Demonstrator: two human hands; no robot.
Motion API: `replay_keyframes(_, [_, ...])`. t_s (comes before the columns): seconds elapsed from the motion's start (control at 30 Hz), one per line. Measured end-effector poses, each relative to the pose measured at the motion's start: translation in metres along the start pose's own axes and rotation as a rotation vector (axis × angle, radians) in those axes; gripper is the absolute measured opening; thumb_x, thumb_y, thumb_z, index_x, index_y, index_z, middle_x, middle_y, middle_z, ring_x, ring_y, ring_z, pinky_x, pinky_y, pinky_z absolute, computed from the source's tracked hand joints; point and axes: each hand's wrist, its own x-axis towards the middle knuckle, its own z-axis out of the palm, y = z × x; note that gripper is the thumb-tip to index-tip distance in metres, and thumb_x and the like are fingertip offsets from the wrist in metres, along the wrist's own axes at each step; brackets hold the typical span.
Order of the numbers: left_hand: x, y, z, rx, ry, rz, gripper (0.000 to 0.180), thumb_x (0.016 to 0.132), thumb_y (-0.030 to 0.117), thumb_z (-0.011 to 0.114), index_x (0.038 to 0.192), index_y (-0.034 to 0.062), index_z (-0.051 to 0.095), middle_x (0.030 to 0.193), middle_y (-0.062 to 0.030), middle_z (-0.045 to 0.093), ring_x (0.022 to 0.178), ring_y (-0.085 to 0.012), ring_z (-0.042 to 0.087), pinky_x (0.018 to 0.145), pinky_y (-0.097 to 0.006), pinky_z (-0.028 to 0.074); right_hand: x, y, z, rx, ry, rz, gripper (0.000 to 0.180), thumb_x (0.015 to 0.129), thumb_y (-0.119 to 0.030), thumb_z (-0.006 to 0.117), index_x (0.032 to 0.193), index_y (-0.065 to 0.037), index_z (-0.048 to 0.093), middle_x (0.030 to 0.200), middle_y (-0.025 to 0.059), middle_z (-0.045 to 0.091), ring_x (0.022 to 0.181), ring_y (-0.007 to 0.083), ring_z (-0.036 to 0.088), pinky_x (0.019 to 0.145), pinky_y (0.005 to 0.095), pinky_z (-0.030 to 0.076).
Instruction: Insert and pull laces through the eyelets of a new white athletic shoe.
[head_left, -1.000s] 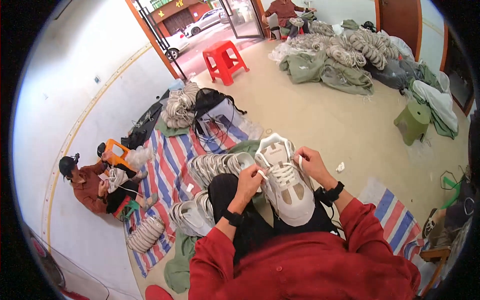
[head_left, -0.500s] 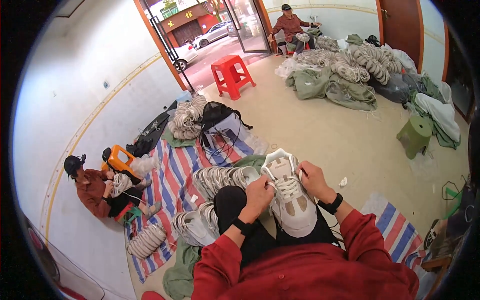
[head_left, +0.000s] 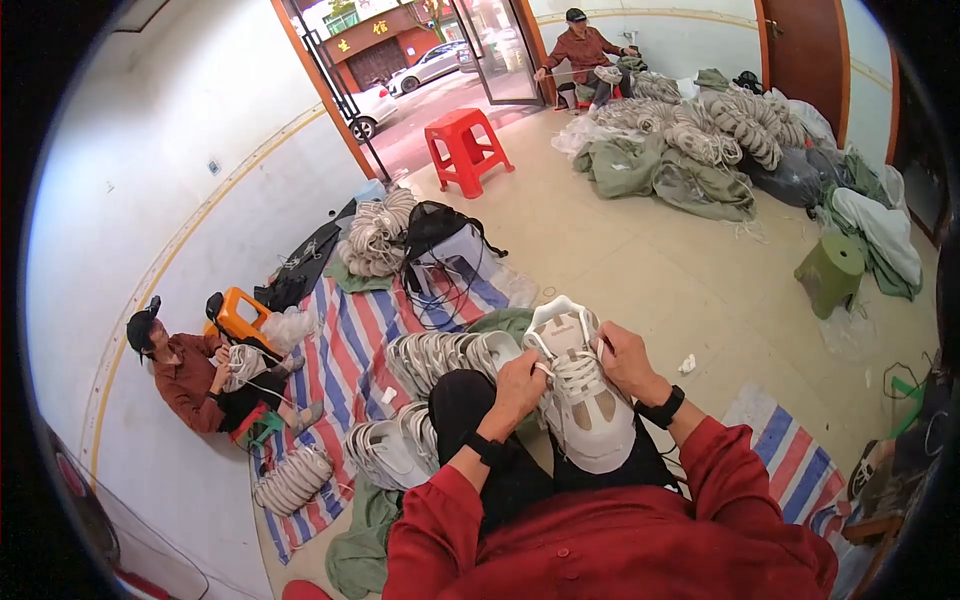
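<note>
A cream and beige sneaker (head_left: 588,430) rests across my lap, its toe toward me and its tongue standing up at the far end. White shoelace (head_left: 577,372) criss-crosses the lower eyelets. At the shoe's left collar, my left hand (head_left: 519,388) is closed in a pinch on a lace end. My right hand (head_left: 630,362) pinches the lace on the opposite side, fingers close against the upper eyelets. Beside my left knee stand a row of similar shoes (head_left: 450,355) and a second, nearer group (head_left: 385,455), tightly packed together.
Striped plastic sheeting (head_left: 345,345) covers the floor at left, with a bundle of shoes (head_left: 293,482) on it. A person (head_left: 190,375) sits there handling a shoe; another person (head_left: 585,55) sits far back beside heaped shoes (head_left: 740,120). Red stool (head_left: 467,150) and green stool (head_left: 832,270) stand apart.
The seated person at left has lifted their head slightly. My hands and the sneaker stay almost where they were, both hands still pinching the lace.
</note>
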Motion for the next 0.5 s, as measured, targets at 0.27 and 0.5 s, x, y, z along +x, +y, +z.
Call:
replay_keyframes(0.27, [-0.007,-0.013,-0.036,0.041,-0.130,0.120,0.018,0.083,0.009,0.054,0.101,0.0054,0.058,0.085,-0.0176,0.063,0.080,-0.0376,0.061,0.071,-0.045,0.049,0.004,0.008,-0.027,0.117,-0.042,-0.049,0.011,0.083,-0.002,0.053,0.093,-0.004,0.057,0.083,0.0154,0.060,0.073,0.0351,0.059,0.066,0.0413,0.048])
replay_keyframes(0.5, [0.025,0.031,-0.058,0.163,0.024,0.531,0.024,0.078,0.007,0.062,0.101,0.0056,0.060,0.101,-0.0150,0.060,0.101,-0.0343,0.056,0.086,-0.042,0.045,0.033,-0.020,-0.034,-0.083,-0.062,-0.419,0.011,0.077,-0.005,0.059,0.089,-0.006,0.059,0.091,0.0094,0.060,0.090,0.0287,0.058,0.074,0.0396,0.047])
